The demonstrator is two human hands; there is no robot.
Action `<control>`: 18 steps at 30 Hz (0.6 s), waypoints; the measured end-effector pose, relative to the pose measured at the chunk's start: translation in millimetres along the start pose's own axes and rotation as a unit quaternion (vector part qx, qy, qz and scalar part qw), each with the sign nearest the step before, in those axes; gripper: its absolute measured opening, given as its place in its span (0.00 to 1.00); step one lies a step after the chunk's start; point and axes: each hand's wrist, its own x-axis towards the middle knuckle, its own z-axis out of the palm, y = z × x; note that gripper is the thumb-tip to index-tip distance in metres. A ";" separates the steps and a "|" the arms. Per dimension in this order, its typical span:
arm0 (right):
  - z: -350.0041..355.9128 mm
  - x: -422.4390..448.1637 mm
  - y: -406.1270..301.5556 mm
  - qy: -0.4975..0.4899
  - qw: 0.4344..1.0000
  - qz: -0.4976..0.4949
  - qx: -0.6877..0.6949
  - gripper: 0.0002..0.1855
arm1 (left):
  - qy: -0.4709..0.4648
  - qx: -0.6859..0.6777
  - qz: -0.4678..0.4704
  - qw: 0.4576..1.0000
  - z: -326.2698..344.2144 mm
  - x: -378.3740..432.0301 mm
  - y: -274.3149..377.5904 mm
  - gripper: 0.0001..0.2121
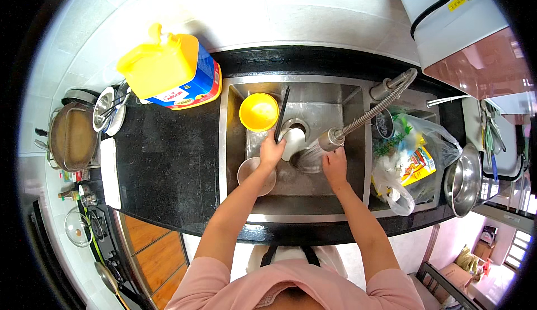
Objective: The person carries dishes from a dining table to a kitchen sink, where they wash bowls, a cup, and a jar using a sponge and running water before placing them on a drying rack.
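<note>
My left hand (272, 150) is over the steel sink (323, 188), closed around dark chopsticks (284, 106) that point up and away. A white dish or spoon-like piece (295, 142) lies just right of that hand, near the drain; whether the hand also holds it, I cannot tell. Water sprays from the faucet head (330, 139) onto a dark, blurred round vessel (304, 159). My right hand (335, 165) is beside the faucet head at the vessel's right; its fingertips are partly hidden. A yellow bowl (259, 112) sits upper left, a pale bowl (254, 176) partly under my left forearm.
A large yellow detergent jug (168, 75) stands on the black counter, left of the sink. At the right, a smaller basin holds a plastic bag (413, 169) and a dark cup (384, 124). A steel bowl (462, 182) stands beyond it. The flexible faucet hose (377, 108) arches over the sink's right side.
</note>
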 end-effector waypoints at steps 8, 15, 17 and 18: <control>-39.7 -4.5 -24.0 -0.070 0.936 0.294 0.180 0.17 | -0.237 -0.273 -0.272 0.892 24.8 -19.9 3.4 0.12; -73.2 -7.8 -48.1 -0.106 0.944 0.290 0.118 0.26 | -0.291 -0.427 -0.356 0.778 62.4 -26.5 6.7 0.08; -82.9 -8.1 -54.4 -0.111 0.948 0.283 0.098 0.27 | -0.223 -0.511 -0.375 0.740 81.0 -25.2 7.4 0.06; -88.7 -8.7 -56.7 -0.114 0.951 0.278 0.078 0.28 | -0.202 -0.537 -0.381 0.725 85.6 -24.8 7.7 0.06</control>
